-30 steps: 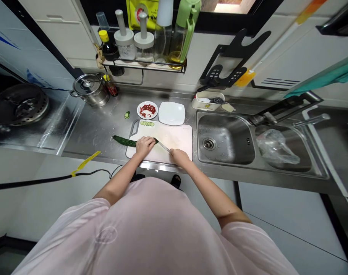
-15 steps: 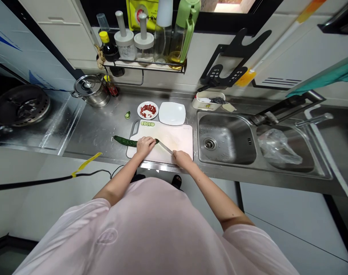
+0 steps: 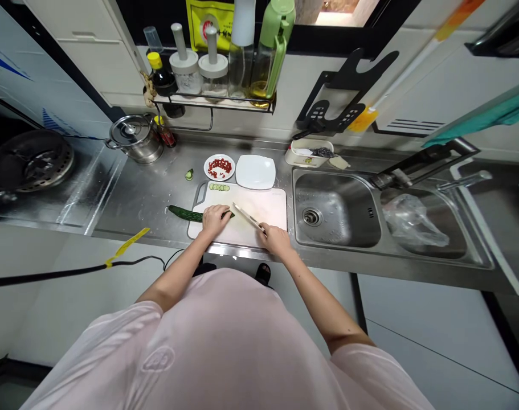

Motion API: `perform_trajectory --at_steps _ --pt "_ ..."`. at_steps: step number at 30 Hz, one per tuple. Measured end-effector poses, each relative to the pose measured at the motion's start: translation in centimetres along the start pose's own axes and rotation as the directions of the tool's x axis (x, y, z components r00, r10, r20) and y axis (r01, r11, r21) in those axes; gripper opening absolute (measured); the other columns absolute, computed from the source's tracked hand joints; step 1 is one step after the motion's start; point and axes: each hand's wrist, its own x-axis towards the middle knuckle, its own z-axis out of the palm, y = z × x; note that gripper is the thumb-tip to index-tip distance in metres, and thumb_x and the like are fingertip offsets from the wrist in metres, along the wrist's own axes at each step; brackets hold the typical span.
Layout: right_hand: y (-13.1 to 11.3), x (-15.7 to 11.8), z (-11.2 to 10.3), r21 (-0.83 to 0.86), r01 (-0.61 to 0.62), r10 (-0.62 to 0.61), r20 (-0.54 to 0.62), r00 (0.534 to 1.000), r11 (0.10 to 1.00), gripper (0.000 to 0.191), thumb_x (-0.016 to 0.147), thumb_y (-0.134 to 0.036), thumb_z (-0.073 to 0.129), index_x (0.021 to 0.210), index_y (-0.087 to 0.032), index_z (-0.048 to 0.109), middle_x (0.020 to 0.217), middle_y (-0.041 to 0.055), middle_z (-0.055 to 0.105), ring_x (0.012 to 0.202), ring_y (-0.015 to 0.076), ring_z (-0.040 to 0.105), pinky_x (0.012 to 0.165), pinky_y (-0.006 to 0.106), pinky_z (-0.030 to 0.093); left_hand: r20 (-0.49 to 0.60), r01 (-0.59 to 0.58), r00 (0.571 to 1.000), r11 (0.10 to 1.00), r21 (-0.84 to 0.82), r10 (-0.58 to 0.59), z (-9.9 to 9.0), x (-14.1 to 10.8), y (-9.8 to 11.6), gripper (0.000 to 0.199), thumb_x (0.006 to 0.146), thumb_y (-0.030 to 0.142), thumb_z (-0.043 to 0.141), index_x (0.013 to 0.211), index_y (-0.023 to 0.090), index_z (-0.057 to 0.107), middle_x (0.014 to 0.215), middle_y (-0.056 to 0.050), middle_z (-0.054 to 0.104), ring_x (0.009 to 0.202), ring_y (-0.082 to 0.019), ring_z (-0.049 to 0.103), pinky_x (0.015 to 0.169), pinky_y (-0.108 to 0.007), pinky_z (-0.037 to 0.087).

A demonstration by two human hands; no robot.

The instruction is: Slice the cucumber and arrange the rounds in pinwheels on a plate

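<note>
A long dark green cucumber (image 3: 186,213) lies across the left side of the white cutting board (image 3: 259,200), its far left end reaching past the board's edge. My left hand (image 3: 215,220) is closed over the cucumber near its right end. In my right hand (image 3: 276,239) is a kitchen knife (image 3: 247,214), gripped by the handle, its blade pointing up and left beside the cucumber's cut end. Several pale cucumber slices (image 3: 219,187) lie in a row at the board's upper left. Behind the board stand a small plate of chopped red pieces (image 3: 220,165) and a white plate (image 3: 256,172).
A green cucumber scrap (image 3: 189,174) sits on the steel counter. At the left are a lidded pot (image 3: 136,138) and a wok (image 3: 28,159). The double sink (image 3: 336,208) is at the right, a plastic bag (image 3: 413,219) in its far basin. A condiment rack (image 3: 216,102) hangs above.
The knife has come away from the cucumber's end, and its blade has turned to a different tilt. My left hand stays on the cucumber. The whole view has shifted slightly.
</note>
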Motion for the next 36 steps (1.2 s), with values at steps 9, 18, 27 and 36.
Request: perform_trajectory --at_steps 9,18,27,36 --pt "0.0 0.5 -1.1 -0.134 0.012 -0.024 -0.088 0.996 0.991 0.042 0.093 -0.036 0.046 0.131 -0.019 0.046 0.106 0.0133 0.066 0.095 0.0241 0.060 0.078 0.029 0.034 -0.049 -0.042 0.998 0.991 -0.128 0.036 -1.3 2.1 1.9 0.034 0.089 0.042 0.050 0.113 0.023 0.064 0.116 -0.006 0.063 0.110 -0.020 0.053 0.097 -0.033 0.039" --pt "-1.1 0.9 -2.1 -0.149 0.081 -0.091 -0.065 0.994 0.986 0.052 0.093 -0.039 0.046 0.140 -0.016 0.040 0.109 0.0165 0.063 0.098 0.0248 0.056 0.079 0.030 0.030 0.217 -0.139 0.964 0.987 -0.077 0.152 -1.9 3.2 4.8 0.033 0.085 0.048 0.056 0.110 0.031 0.068 0.120 -0.004 0.061 0.118 -0.024 0.048 0.112 -0.046 0.019" --pt "-0.9 0.9 -1.6 -0.143 0.112 -0.125 -0.089 0.988 0.983 0.050 0.092 -0.038 0.048 0.136 -0.015 0.044 0.107 0.0164 0.064 0.095 0.0252 0.057 0.078 0.030 0.030 0.245 -0.148 0.954 0.981 -0.126 0.176 -1.4 3.5 5.0 0.024 0.083 0.037 0.059 0.105 0.029 0.068 0.115 -0.003 0.064 0.113 -0.021 0.051 0.112 -0.045 0.021" --pt "-0.6 0.8 -1.8 -0.162 0.106 -0.120 -0.079 0.990 0.981 0.049 0.092 -0.039 0.048 0.136 -0.016 0.044 0.106 0.0155 0.065 0.096 0.0250 0.058 0.078 0.030 0.030 0.311 -0.115 0.939 0.986 -0.121 0.147 -1.2 3.9 5.4 0.025 0.083 0.039 0.059 0.104 0.028 0.067 0.115 -0.004 0.064 0.113 -0.024 0.051 0.110 -0.048 0.021"
